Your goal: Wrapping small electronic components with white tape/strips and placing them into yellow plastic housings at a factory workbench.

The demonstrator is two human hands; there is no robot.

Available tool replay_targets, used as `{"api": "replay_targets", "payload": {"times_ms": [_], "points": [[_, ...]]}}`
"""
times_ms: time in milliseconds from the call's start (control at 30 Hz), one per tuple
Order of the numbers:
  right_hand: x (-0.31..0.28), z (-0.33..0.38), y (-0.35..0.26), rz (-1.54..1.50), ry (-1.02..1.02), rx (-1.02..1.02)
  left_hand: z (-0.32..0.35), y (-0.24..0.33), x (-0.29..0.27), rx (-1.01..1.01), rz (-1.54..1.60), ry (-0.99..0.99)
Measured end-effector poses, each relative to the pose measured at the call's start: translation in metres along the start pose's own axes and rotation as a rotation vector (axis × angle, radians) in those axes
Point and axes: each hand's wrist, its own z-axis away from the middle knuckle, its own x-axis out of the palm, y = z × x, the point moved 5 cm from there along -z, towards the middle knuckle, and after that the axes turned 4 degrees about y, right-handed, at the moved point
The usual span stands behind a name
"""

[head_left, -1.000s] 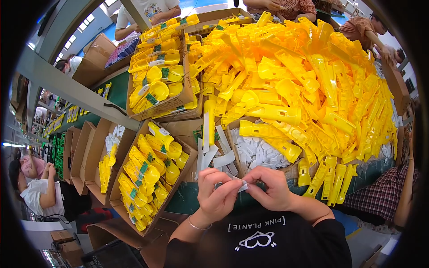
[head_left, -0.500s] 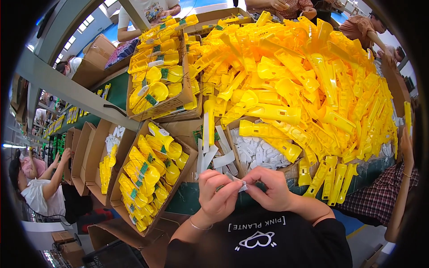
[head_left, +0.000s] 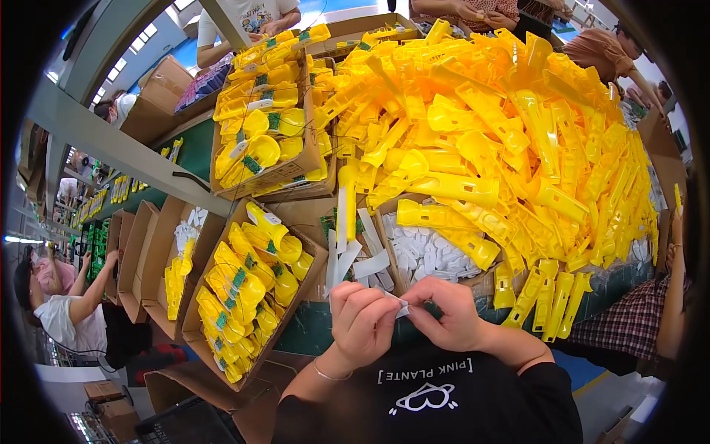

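Close in front of my chest, both hands meet over a small white piece (head_left: pixel 402 309), whose exact kind I cannot make out. My left hand (head_left: pixel 362 325) is closed, its curled fingers pinching the left end and hiding part of it. From the other side my right hand (head_left: pixel 448 317) grips the piece between thumb and forefinger. Just beyond my hands lie white strips (head_left: pixel 370 264) and an upright yellow plastic shell (head_left: pixel 346 200). A box of small white plastic parts (head_left: pixel 418 248) is right behind my fingers.
A large heap of yellow shells (head_left: pixel 510 140) covers the table ahead and right. Cardboard boxes at left hold yellow shells with green circuit boards (head_left: pixel 235 285). Several yellow shells (head_left: pixel 551 300) line the near right edge. A metal post (head_left: pixel 126 140) crosses the left; co-workers surround the table.
My hands stay almost in place, the left fingers shifting slightly around the white piece. At the right edge, a co-worker's raised arm has moved lower and farther out.
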Motion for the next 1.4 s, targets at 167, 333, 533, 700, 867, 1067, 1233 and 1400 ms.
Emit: {"api": "replay_targets", "payload": {"times_ms": [167, 333, 533, 700, 867, 1067, 1233, 1400], "points": [[0.001, -0.001, -0.003, 0.038, 0.002, -0.047, 0.001, 0.001, -0.001, 0.014, -0.022, -0.009], [0.001, 0.0, -0.005, 0.048, 0.016, -0.094, 0.001, 0.002, -0.001, 0.047, -0.052, -0.017], [0.001, 0.0, -0.006, 0.076, 0.023, -0.153, 0.002, 0.003, -0.001, 0.071, -0.073, -0.019], [0.002, 0.0, -0.007, 0.099, 0.014, -0.185, 0.002, 0.003, -0.002, 0.083, -0.077, -0.04], [0.003, 0.0, -0.007, 0.155, -0.019, -0.225, -0.001, 0.001, -0.003, 0.079, -0.067, -0.084], [0.005, 0.002, -0.006, 0.205, -0.086, -0.258, -0.006, -0.003, -0.001, 0.056, -0.009, -0.205], [0.004, 0.006, 0.003, 0.027, -0.129, -0.008, -0.004, -0.001, 0.002, 0.108, -0.049, -0.202], [0.005, 0.011, 0.01, -0.18, -0.122, 0.27, 0.005, -0.001, 0.006, 0.192, -0.133, -0.138]]}}
